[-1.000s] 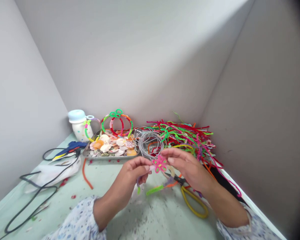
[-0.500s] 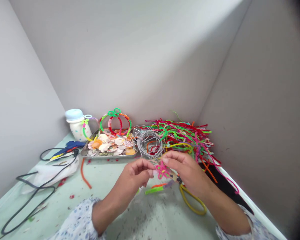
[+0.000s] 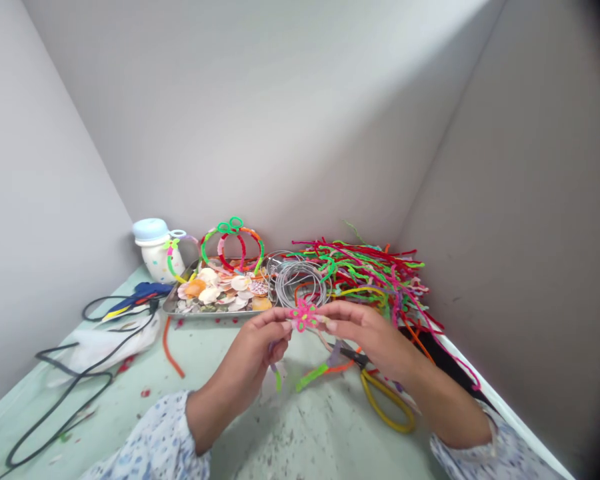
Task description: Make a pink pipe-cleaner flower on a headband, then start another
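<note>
A pink pipe-cleaner flower with green in its petals and a yellow centre is held up between both hands. My left hand pinches its left side between thumb and fingers. From the other side my right hand grips it with thumb and fingertips. Below the left fingers hangs a green and purple end, partly hidden by the hand. Under the right hand lie scissors with yellow handles and dark blades. Beside the blades is a green, purple and orange pipe-cleaner piece.
Behind my hands stand a metal tray of seashells, a grey wire coil and a heap of pipe cleaners. Pipe-cleaner hoops rest on the tray. At left are a white bottle, a black cable and a blue-handled tool.
Both hands have moved the flower up and to the left. More of the scissors' blades and the pipe-cleaner piece beneath now shows.
</note>
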`<state>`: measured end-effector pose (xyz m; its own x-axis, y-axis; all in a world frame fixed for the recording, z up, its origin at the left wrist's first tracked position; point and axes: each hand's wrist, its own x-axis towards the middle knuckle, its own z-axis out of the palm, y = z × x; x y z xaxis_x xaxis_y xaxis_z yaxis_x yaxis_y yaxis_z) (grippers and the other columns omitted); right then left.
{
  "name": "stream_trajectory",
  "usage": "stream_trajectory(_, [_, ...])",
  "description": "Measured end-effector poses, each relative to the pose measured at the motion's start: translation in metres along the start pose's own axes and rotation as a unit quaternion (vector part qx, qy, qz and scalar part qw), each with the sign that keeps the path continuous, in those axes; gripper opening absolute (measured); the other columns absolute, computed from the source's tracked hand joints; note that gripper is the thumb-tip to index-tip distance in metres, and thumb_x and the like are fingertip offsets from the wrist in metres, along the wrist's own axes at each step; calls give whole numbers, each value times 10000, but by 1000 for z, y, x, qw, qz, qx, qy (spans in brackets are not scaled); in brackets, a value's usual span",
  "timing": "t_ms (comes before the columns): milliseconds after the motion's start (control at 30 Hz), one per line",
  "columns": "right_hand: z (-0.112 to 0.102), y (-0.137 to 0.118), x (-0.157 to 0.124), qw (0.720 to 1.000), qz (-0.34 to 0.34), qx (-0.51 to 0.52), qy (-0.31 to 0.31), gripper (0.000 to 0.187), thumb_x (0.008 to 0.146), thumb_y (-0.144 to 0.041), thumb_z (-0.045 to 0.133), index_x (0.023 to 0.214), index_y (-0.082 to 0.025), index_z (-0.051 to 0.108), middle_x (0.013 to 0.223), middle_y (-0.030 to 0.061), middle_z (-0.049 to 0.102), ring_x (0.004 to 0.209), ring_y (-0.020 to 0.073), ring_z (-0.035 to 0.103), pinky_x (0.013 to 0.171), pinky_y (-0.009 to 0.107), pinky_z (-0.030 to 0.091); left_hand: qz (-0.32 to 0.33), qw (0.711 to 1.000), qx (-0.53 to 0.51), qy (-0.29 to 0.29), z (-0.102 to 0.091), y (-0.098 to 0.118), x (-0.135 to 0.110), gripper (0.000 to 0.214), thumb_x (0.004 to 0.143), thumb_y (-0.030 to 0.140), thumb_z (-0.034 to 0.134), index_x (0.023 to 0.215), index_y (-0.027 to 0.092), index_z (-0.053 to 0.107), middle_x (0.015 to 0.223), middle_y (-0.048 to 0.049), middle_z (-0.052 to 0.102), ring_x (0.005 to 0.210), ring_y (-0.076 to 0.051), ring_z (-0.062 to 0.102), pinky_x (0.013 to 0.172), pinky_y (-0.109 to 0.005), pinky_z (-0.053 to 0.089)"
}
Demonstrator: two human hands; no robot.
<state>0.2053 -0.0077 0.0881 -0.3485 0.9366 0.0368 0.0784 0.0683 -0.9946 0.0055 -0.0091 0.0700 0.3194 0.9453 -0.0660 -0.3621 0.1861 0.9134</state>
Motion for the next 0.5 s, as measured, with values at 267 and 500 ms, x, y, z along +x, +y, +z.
stream_trajectory(267, [18,8,3,999,39,-1,37,234,840,-381,569,879,-157,623,689,15,642,577,113,554,489,213,382,-34,999,-22,12,2,-4,1,176,756,188,613,917,124,644,604,60,394,446,-30,274,417,-189,152])
stream_trajectory(500, [24,21,5,995,77,15,64,214,826,-387,557,803,-174,575,656,0,634,440,79,516,389,186,315,-79,994,-81,-2,3,-10,1,74,753,150,578,727,138,510,638,51,440,400,-1,285,377,-169,141])
